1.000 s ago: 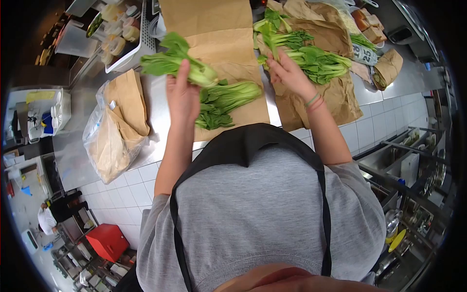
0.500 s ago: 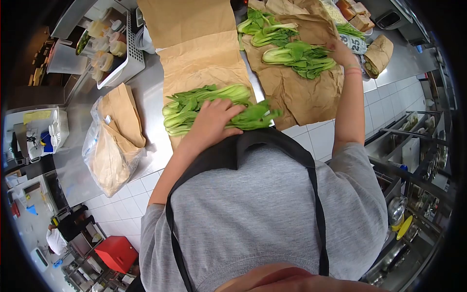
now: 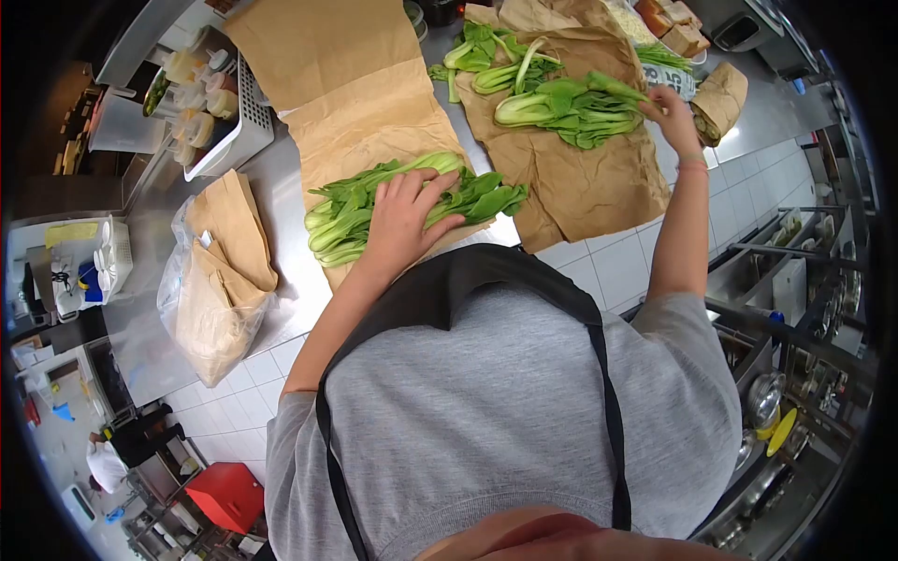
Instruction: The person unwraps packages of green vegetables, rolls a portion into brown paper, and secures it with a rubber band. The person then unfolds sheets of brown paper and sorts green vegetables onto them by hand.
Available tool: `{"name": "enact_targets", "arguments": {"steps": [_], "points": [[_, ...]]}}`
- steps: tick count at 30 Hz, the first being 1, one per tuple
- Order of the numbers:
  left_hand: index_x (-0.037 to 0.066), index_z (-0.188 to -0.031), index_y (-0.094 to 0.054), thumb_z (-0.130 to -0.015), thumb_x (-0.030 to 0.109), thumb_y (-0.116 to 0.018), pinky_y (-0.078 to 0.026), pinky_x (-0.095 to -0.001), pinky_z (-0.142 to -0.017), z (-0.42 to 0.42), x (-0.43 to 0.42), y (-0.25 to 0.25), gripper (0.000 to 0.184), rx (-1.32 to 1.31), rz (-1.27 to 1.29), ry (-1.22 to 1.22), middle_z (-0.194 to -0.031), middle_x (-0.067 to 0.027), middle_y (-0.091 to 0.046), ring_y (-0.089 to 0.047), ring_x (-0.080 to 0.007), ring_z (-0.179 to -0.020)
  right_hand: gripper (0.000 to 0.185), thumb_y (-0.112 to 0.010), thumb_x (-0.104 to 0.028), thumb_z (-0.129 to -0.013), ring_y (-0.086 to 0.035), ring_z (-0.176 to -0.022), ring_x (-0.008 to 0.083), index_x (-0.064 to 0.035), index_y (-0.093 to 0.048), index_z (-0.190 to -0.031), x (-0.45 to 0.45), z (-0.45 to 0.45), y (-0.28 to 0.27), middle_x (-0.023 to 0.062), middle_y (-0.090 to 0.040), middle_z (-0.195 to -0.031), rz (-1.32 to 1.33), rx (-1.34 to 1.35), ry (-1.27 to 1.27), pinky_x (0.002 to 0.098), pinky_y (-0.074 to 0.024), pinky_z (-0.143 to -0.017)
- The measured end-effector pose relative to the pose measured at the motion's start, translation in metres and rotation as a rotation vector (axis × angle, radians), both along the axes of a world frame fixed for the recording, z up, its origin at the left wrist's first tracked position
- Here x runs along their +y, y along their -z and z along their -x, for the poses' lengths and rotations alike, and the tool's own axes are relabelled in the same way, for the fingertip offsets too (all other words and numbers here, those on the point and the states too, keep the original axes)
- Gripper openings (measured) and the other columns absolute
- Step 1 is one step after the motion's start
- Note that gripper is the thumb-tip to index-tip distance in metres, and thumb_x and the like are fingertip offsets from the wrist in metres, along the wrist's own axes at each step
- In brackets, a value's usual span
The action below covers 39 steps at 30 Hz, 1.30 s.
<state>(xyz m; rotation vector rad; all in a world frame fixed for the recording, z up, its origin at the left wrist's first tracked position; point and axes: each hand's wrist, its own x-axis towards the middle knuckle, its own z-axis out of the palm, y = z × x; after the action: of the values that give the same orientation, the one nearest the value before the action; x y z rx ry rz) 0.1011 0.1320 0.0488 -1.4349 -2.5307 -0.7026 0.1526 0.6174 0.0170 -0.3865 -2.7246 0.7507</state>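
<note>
My left hand (image 3: 404,217) lies over a row of bok choy (image 3: 335,229) on a sheet of brown paper (image 3: 374,112). Its fingers are stretched out and its thumb stands apart, pressing on the leaves. On a second, crumpled brown paper (image 3: 580,192) to the right rest more bok choy (image 3: 533,107). There my right hand (image 3: 672,120) pinches the leaf end of one bok choy (image 3: 613,89), whose leaf is lifted a little. Smaller bok choy (image 3: 477,49) lie behind, toward the far edge of that paper.
On the steel counter (image 3: 292,280) at left lies a plastic bag with folded brown paper (image 3: 220,290). A white basket of bottles (image 3: 253,131) stands behind it. A brown paper bundle (image 3: 720,103) and bread pieces (image 3: 683,37) are at far right. Someone in white (image 3: 106,465) is at lower left.
My right hand has moved slightly toward me, drawing a leaf end up and outward. The left hand stays on the row, whose loose right-hand leaves now lie flatter. The view has shifted slightly.
</note>
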Motion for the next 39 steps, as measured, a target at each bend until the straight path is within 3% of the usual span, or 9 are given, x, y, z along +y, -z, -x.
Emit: {"name": "enact_targets", "arguments": {"steps": [3, 5, 7, 10, 16, 19, 22, 29, 39], "points": [[0.009, -0.123, -0.054, -0.075, 0.026, -0.074, -0.041, -0.0339, -0.077, 0.002, 0.008, -0.016, 0.054, -0.124, -0.168, 0.011, -0.105, -0.0076, -0.056, -0.054, -0.023, -0.089, 0.021, -0.069, -0.02, -0.084, -0.055, -0.076, 0.011, -0.0047, -0.056, -0.09, -0.036, -0.01, -0.045, 0.0007, -0.059, -0.086, 0.137, 0.187, -0.038, 0.026, -0.0457, -0.07], [0.007, -0.123, -0.053, -0.076, 0.022, -0.074, -0.043, -0.0322, -0.075, 0.003, 0.02, -0.022, 0.053, -0.25, -0.271, 0.024, -0.105, -0.0074, -0.057, -0.055, -0.0203, -0.087, 0.015, -0.065, -0.017, -0.088, -0.055, -0.077, 0.0071, -0.0073, -0.054, -0.092, -0.087, -0.007, -0.07, -0.0024, -0.057, -0.086, 0.806, 0.196, -0.09, 0.0228, -0.0484, -0.068], [0.004, -0.121, -0.053, -0.082, 0.024, -0.071, -0.044, -0.0273, -0.072, 0.001, 0.035, -0.025, 0.047, -0.868, -0.567, -0.013, -0.104, -0.0063, -0.058, -0.054, -0.0131, -0.082, 0.014, -0.063, -0.017, -0.089, -0.056, -0.077, 0.0053, -0.0092, -0.052, -0.093, -0.139, 0.002, -0.072, -0.0038, -0.056, -0.086, 0.951, 0.177, -0.235, 0.0224, -0.0526, -0.066], [0.004, -0.119, -0.053, -0.086, 0.028, -0.068, -0.044, -0.025, -0.071, 0.001, 0.052, -0.032, 0.043, -1.344, -0.722, -0.092, -0.101, -0.0041, -0.058, -0.053, -0.0101, -0.082, 0.014, -0.063, -0.016, -0.089, -0.056, -0.076, 0.005, -0.0096, -0.051, -0.092, -0.206, 0.013, -0.068, -0.004, -0.055, -0.086, 1.114, 0.112, -0.356, 0.024, -0.0553, -0.064], [0.007, -0.109, -0.059, -0.086, 0.029, -0.068, -0.045, -0.0263, -0.069, 0.011, 0.041, -0.011, 0.033, -1.368, -0.73, -0.21, -0.099, -0.0024, -0.062, -0.058, -0.011, -0.089, 0.014, -0.063, -0.017, -0.089, -0.056, -0.076, 0.0033, -0.01, -0.051, -0.091, -0.261, 0.029, -0.037, -0.0048, -0.056, -0.086, 1.28, -0.145, -0.442, 0.0204, -0.0515, -0.06], [0.008, -0.105, -0.061, -0.088, 0.025, -0.066, -0.046, -0.0275, -0.069, 0.016, 0.037, -0.004, 0.024, -1.388, -0.889, -0.242, -0.098, 0.0, -0.064, -0.058, -0.0099, -0.089, 0.012, -0.061, -0.019, -0.091, -0.057, -0.078, 0.0058, -0.0097, -0.053, -0.091, -0.27, 0.034, -0.027, -0.0036, -0.057, -0.085, 1.222, -0.11, -0.509, 0.0231, -0.0497, -0.065], [0.012, -0.103, -0.062, -0.09, 0.023, -0.062, -0.047, -0.0295, -0.069, 0.017, 0.035, 0.005, 0.016, -1.459, -1.051, -0.265, -0.101, -0.0003, -0.064, -0.058, -0.0104, -0.089, 0.009, -0.053, -0.019, -0.096, -0.059, -0.084, 0.0146, -0.0108, -0.055, -0.094, -0.28, 0.037, -0.03, 0.0003, -0.058, -0.084, 1.601, 0.173, -0.197, 0.0306, -0.0473, -0.077], [0.011, -0.103, -0.06, -0.091, 0.024, -0.062, -0.048, -0.03, -0.069, 0.01, 0.045, 0.002, 0.018, -1.492, -1.205, -0.277, -0.099, 0.0, -0.063, -0.057, -0.0115, -0.09, 0.009, -0.051, -0.02, -0.097, -0.058, -0.083, 0.0143, -0.0118, -0.053, -0.094, -0.278, 0.043, -0.023, 0.0002, -0.057, -0.084, 1.915, 0.273, -0.142, 0.0272, -0.0466, -0.075], [0.006, -0.097, -0.062, -0.086, 0.028, -0.068, -0.048, -0.0259, -0.064, -0.009, 0.054, 0.0, 0.026, -1.351, -1.148, -0.361, -0.087, -0.0013, -0.062, -0.058, -0.0114, -0.071, 0.021, -0.044, -0.025, -0.099, -0.029, -0.057, 0.0089, -0.0103, -0.046, -0.084, -0.277, 0.058, -0.035, -0.0035, -0.03, -0.065, 1.992, 0.344, -0.161, 0.0225, -0.0283, -0.053]]}}
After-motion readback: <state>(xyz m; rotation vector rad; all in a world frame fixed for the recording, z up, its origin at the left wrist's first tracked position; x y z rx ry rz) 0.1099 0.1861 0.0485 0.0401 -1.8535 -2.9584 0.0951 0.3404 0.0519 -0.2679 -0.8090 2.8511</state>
